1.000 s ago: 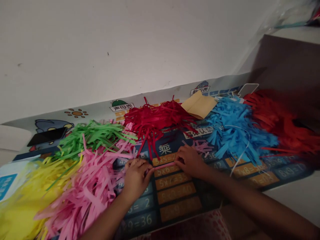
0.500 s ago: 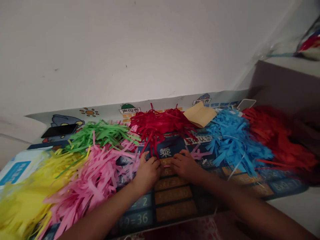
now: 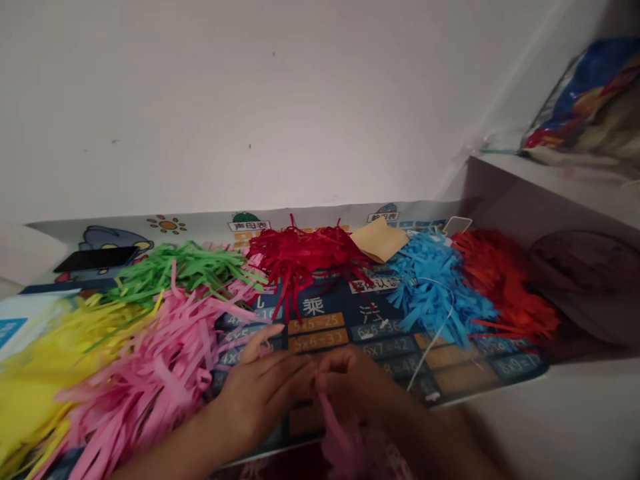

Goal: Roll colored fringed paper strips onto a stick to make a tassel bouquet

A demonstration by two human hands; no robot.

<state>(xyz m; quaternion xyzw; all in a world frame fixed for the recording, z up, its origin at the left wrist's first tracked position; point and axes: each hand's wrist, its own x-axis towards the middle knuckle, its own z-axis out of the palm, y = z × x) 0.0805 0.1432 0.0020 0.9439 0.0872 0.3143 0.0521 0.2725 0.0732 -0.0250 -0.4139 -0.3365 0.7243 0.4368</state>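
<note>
Close together above the front part of the mat, my two hands meet at the fingertips. My right hand [image 3: 357, 380] is closed, with a pink paper strip [image 3: 336, 423] hanging down from its fingers toward me. The fingertips of my left hand [image 3: 260, 393] press together at the strip's upper end, while an outer finger sticks out. Pink shredded paper [image 3: 155, 380] lies just left of my left hand. A dark red shredded paper pile [image 3: 310, 257] sits beyond both hands.
A printed times-table mat [image 3: 317, 339] covers the table against a white wall. Yellow [image 3: 55, 373], green [image 3: 185, 267], blue [image 3: 440, 287] and orange-red [image 3: 503, 283] shredded paper lies around. A phone [image 3: 97, 259], a tan paper piece [image 3: 380, 240] and a dark box [image 3: 575, 267] are also here.
My hands have come nearer to me and joined; before, they were apart on the mat. A pink strip now hangs between them. The view has shifted to the right.
</note>
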